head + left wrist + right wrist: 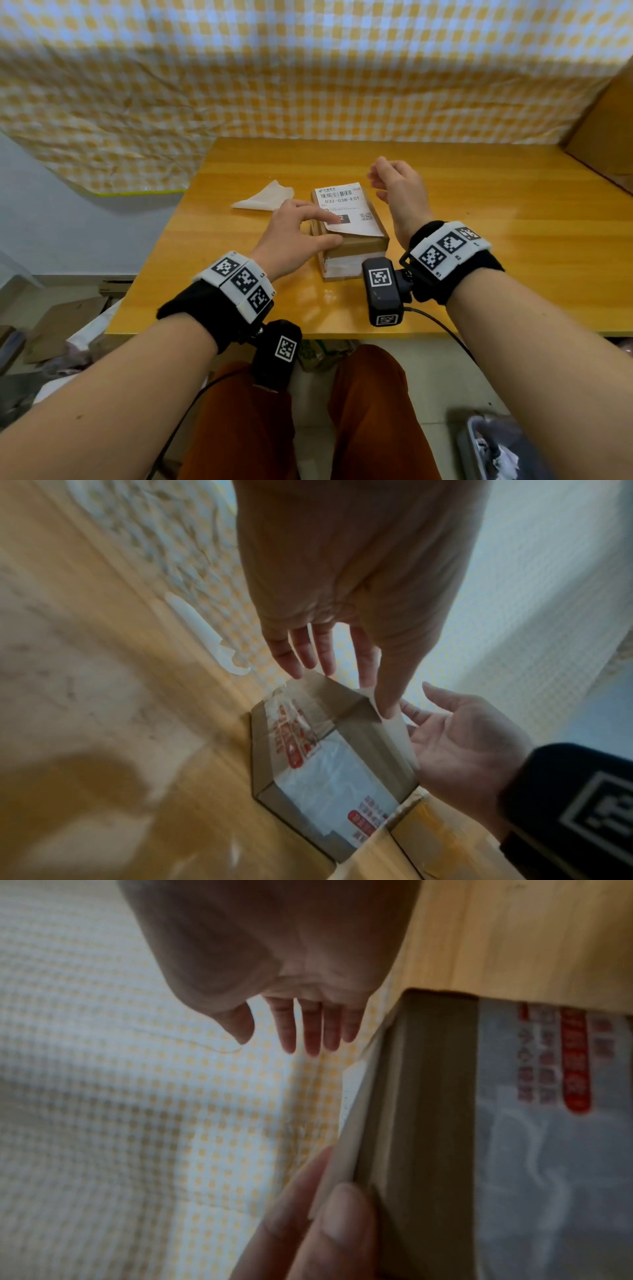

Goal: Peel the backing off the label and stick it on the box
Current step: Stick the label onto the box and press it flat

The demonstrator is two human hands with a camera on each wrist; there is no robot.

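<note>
A small brown cardboard box (352, 245) stands on the wooden table (479, 240). A white shipping label (342, 202) with a barcode lies on its top. My left hand (337, 229) is on the box, index finger pressing the label and thumb along the near left edge. In the left wrist view the straight fingers (322, 653) reach over the box (308, 753), and the label edge (394, 737) hangs past its side. My right hand (380, 181) hovers open, right of the box, touching nothing. The peeled backing (263, 200) lies left of the box.
A yellow checked cloth (308, 68) hangs behind the table. A big cardboard box (606, 130) stands at the far right. The table's front edge (239, 330) is near my knees. On the floor, cardboard scraps (58, 322) lie left and a bin (496, 445) stands right.
</note>
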